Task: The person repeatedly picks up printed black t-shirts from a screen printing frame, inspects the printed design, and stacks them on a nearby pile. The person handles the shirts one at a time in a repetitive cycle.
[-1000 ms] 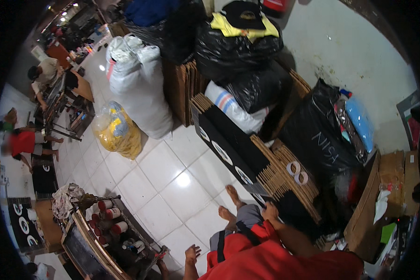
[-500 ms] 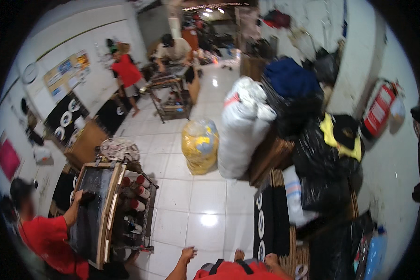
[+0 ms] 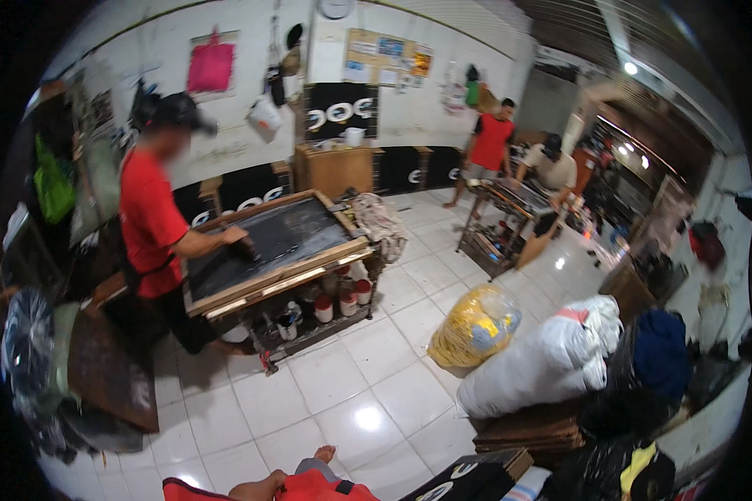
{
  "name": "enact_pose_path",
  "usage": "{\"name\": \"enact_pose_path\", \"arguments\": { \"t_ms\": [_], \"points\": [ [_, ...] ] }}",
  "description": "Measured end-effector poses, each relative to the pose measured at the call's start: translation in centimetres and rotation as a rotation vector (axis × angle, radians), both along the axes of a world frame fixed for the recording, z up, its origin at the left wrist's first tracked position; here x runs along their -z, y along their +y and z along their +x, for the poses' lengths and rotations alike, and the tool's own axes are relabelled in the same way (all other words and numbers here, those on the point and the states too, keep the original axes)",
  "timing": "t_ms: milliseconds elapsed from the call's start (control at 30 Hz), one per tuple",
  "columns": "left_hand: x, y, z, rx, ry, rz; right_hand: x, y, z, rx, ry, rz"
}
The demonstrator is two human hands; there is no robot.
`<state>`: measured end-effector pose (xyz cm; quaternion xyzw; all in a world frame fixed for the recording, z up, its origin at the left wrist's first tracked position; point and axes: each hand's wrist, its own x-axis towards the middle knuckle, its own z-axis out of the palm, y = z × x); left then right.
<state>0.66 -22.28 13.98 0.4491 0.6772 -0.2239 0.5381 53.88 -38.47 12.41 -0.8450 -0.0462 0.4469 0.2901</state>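
Note:
At the lower edge, my left hand (image 3: 271, 481) is held close against my red shirt (image 3: 322, 488). Its fingers cannot be made out, and I see nothing in it. My right hand is out of sight. My bare foot (image 3: 324, 453) rests on white floor tiles. To the left, a person in a red shirt (image 3: 150, 217) grips a dark squeegee-like tool (image 3: 249, 247) on a wood-framed screen (image 3: 276, 238), which lies on a wheeled table. The stack of black printed panels (image 3: 459, 480) is nearest on my right.
Under the framed screen, a cart shelf (image 3: 309, 330) holds several red-and-white containers. A yellow bag (image 3: 476, 326) and a tall white sack (image 3: 543, 355) stand right of the middle. Two people are at a farther table (image 3: 514, 200). A brown board (image 3: 109, 367) leans at the left.
My view has swung left, bringing the person at the framed screen toward the middle. My right hand has left the view; my left hand is now close to my body. The squeegee has shifted along the screen.

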Motion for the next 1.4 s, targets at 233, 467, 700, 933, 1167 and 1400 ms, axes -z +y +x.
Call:
{"name": "enact_pose_path", "arguments": {
  "t_ms": [233, 467, 700, 933, 1167, 1400],
  "points": [
    [1.3, 7.4, 6.4, 0.490, -0.102, 0.211, -1.6, 3.2, -0.6, -0.809, -0.038, -0.394],
    [-1.6, 14.7, 11.9, 0.596, -0.113, 0.405, -6.3, 7.2, -0.9, 0.085, 0.217, 0.038],
    [-5.7, 13.0, 12.4, 0.288, -0.111, 0.287, -6.9, 7.4, -0.8, -0.014, 0.182, 0.025],
    [-2.5, 9.3, 8.7, 0.313, 0.033, 0.202, 0.1, 4.4, 0.1, -0.650, 0.014, -0.216],
    [-2.4, 9.0, 8.0, 0.383, -0.016, 0.232, -3.9, 6.7, -0.1, -0.128, 0.164, -0.187],
    [-4.9, 11.1, 10.3, 0.320, -0.062, 0.271, -5.0, 9.2, -0.4, -0.069, 0.223, 0.087]
  ]
}}
